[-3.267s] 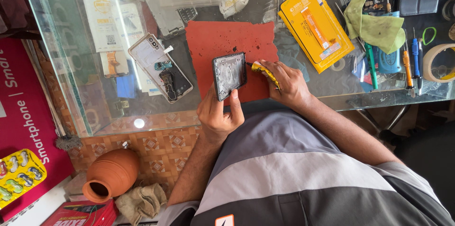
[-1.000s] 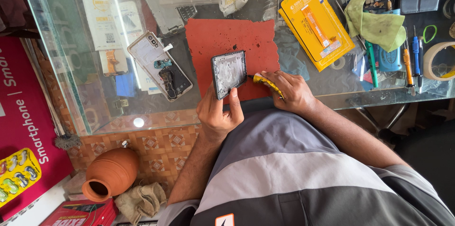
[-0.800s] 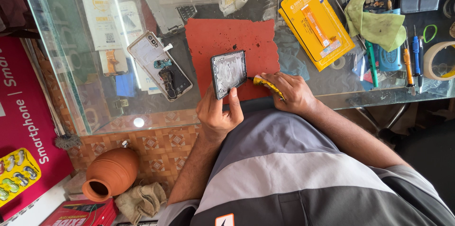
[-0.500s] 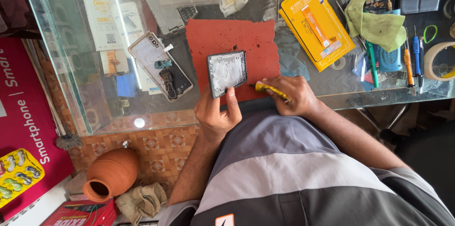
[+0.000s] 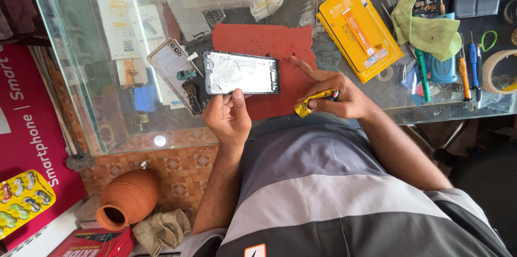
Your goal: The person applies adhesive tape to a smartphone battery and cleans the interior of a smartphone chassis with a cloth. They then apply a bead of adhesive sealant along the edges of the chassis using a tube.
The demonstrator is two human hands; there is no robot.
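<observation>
Turned since before, the phone frame (image 5: 241, 72) now lies long axis left-right over the red mat (image 5: 280, 47) on the counter (image 5: 70, 47). Left hand (image 5: 229, 114) pinches its near edge. Right hand (image 5: 336, 95) clamps a yellow tube (image 5: 309, 102), forefinger stretched out.

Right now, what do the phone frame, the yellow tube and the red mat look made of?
Phone frame: dark rim, probably plastic or metal, with a dull silvery, patchy inner plate. Yellow tube in the right hand: crumpled and creased, so likely soft foil or thin plastic. Red mat: matte, speckled with dark spots, likely rubber or felt; cannot tell which. Left hand holds the frame's edge.
</observation>
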